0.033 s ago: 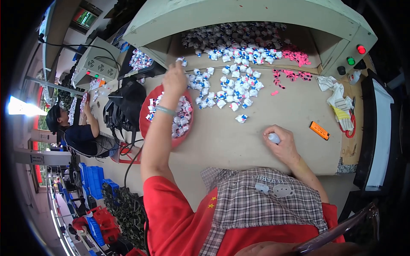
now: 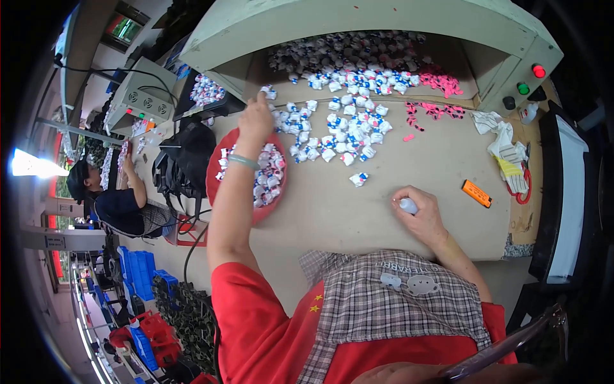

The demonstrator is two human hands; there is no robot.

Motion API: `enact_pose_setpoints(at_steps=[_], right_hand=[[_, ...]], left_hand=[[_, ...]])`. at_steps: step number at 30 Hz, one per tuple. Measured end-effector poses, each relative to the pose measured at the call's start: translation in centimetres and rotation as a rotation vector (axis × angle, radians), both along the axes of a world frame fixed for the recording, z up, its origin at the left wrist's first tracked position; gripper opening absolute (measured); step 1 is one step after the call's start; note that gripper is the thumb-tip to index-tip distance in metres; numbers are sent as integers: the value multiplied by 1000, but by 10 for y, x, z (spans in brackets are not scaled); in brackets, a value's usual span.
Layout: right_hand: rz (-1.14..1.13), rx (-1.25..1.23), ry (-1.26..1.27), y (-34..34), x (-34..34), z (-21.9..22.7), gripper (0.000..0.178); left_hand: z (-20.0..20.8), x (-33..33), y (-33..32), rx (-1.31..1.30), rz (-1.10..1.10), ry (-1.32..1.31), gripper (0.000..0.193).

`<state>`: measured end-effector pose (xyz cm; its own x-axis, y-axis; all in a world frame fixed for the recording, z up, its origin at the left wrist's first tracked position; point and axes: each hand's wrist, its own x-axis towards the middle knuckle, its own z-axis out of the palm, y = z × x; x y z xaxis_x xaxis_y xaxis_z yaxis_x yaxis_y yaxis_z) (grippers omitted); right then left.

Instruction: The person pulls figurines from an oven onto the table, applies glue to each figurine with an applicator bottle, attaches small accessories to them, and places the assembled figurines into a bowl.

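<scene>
My left hand [image 2: 257,120] reaches over the red bowl [image 2: 213,168] to the left edge of the cabinet's opening. Its fingers are closed at a small white-and-blue figure [image 2: 268,92], seemingly pinching it. Many similar figures with pink bits fill the bowl. Loose white-and-blue figures [image 2: 348,134] lie in a spread heap on the table, and a single figure [image 2: 359,179] rests nearer to me. My right hand [image 2: 422,214] lies on the table, wrapped around a small pale bottle [image 2: 408,205]; only one end of the bottle shows.
A pale metal cabinet [image 2: 358,19] holds more figures and pink pieces [image 2: 441,83]. To the right are an orange box-shaped tool [image 2: 477,193], a glove [image 2: 510,168] and red-handled scissors [image 2: 526,189]. A black bag [image 2: 192,150] sits left of the bowl; farther left, another person [image 2: 118,201] works.
Both hands keep their grips and places. Only a slight shift of the whole view shows.
</scene>
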<state>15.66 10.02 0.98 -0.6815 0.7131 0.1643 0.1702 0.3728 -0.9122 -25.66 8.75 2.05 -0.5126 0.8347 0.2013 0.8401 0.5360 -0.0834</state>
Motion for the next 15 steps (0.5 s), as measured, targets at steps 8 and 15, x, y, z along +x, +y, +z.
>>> enact_pose_setpoints(at_steps=[8, 15], right_hand=[[-5, -2, -1, 2, -2, 0, 10], [-10, -8, -8, 2, 0, -3, 11]], left_hand=[[-16, 4, 24, 19, -199, -247, 40], [7, 85, 17, -26, -416, -522, 41]])
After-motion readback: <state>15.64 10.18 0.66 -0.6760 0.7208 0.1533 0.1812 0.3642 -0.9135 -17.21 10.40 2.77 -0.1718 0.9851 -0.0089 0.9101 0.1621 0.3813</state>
